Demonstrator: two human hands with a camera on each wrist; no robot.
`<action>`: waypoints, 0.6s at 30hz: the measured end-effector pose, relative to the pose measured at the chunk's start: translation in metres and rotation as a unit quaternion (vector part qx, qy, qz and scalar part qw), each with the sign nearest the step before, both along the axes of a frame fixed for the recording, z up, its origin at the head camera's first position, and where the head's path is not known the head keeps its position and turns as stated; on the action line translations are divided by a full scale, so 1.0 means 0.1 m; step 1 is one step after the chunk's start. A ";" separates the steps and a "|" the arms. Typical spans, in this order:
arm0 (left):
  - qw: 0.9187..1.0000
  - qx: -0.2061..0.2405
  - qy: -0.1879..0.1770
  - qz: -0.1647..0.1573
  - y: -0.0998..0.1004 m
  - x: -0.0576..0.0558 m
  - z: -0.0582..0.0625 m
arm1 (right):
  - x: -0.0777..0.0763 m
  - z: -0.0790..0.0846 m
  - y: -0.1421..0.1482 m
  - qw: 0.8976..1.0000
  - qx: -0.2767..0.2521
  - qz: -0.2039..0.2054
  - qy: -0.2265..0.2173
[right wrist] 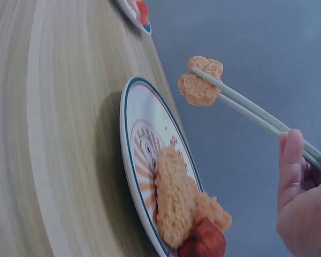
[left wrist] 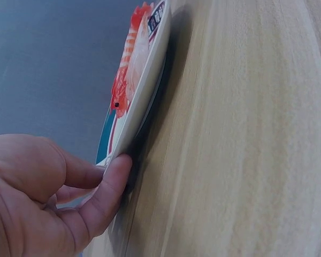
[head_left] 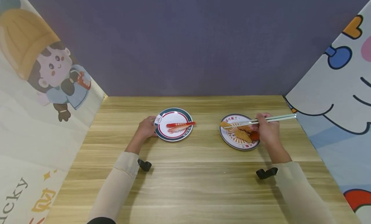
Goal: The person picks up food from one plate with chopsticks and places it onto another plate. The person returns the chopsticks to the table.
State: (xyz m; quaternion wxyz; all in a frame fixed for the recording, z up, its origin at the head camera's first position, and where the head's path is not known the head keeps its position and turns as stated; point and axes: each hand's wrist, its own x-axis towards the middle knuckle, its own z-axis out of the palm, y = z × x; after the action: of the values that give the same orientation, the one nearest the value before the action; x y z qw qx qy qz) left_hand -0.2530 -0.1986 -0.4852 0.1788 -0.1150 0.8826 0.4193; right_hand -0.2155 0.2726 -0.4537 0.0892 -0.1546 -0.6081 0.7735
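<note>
I see the fingers of the left hand [head_left: 146,127] clamped on the rim of a glossy, round, teal-edged plate [head_left: 166,119]. There a smooth red-and-white shrimp [head_left: 180,124] and a paler one [head_left: 175,130] lie lengthwise roughly left to right. Further right on the wood-grained table [head_left: 185,179], a second plate [head_left: 227,138] bears coarse, crumbed pieces [head_left: 243,136] and a rounded red lump [head_left: 255,136]. Raised over its left side, I make out a lobed, golden, rough nugget [right wrist: 195,89] between slim pale chopsticks [head_left: 282,117], their long axis crosswise, tips leftward. The right hand [head_left: 268,129] has its fingers clamped on them.
</note>
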 end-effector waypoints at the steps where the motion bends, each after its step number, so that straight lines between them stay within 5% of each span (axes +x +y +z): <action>1: 1.000 0.002 0.000 0.002 0.00 0.00 0.00 | -0.01 0.00 -0.02 1.000 -0.006 -0.003 0.000; 11: 1.000 0.007 0.007 0.001 0.02 0.00 -0.01 | -0.10 0.02 -0.29 0.999 0.010 0.016 -0.030; 18: 1.000 0.029 0.011 0.000 -0.02 0.01 -0.04 | -0.21 -0.02 -0.61 1.000 0.010 0.002 0.007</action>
State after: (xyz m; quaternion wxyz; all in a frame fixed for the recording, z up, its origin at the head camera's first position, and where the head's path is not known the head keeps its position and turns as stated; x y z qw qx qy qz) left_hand -0.2524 -0.2009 -0.4892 0.1722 -0.1052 0.8722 0.4457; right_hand -0.2369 0.2116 -0.4553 0.0940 -0.1469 -0.6154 0.7686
